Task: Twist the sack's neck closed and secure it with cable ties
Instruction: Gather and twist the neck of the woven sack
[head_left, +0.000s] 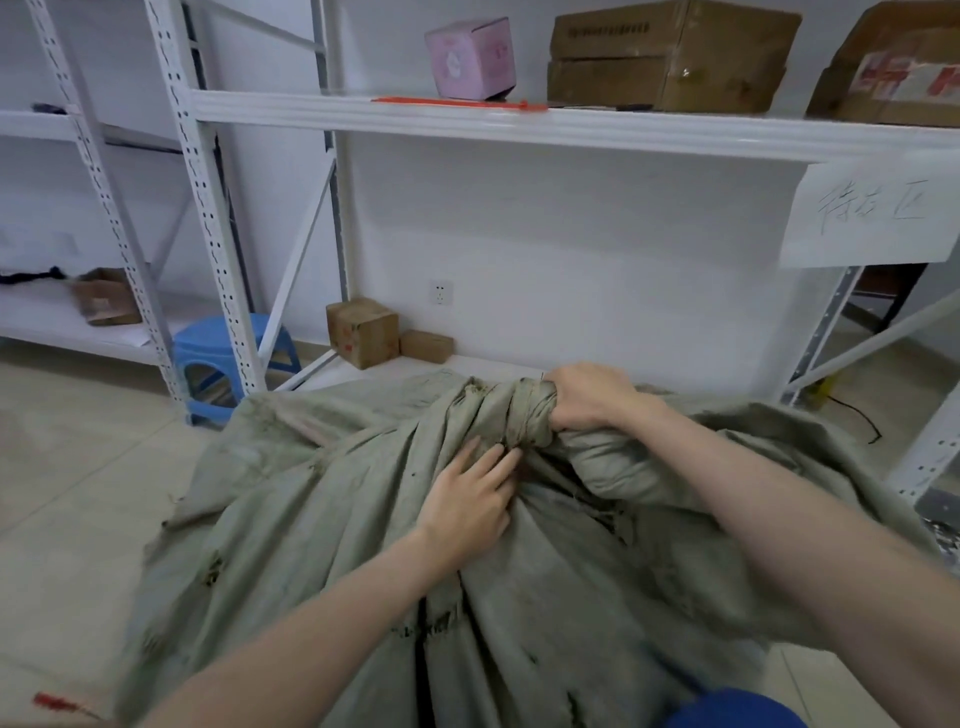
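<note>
two bare hands are on a large grey-green sack (332, 519) in the head view. it lies slumped on the tiled floor (78, 467) in front of white metal shelving (519, 124), and its body spreads toward the camera in loose folds.

the cloth is coarse and woven, worn and stained, with small holes, frayed threads and dark marks near the bottom of the picture. its neck (519, 415) is gathered into a thick, rope-like twist at the far end of the sack. the twist's long axis runs roughly left to right across the picture, and its ragged mouth end points left and slightly away, toward the shelving.

the right hand (592, 397) grips the neck with fingers curled tight round the twist. the left hand (467, 499) lies flat on the cloth just below the neck. its fingers are straight and slightly spread, with the tips pointing at the twist and nearly touching it.

no tie shows on the neck. an orange cable tie (462, 103) lies along the front edge of the upper shelf, beside a pink box (470, 57) and brown cartons (670, 57). a red strip (57, 704) lies on the floor at the lower left, too blurred to tell what it is. a blue stool (228, 358) stands under the shelving on the left.
</note>
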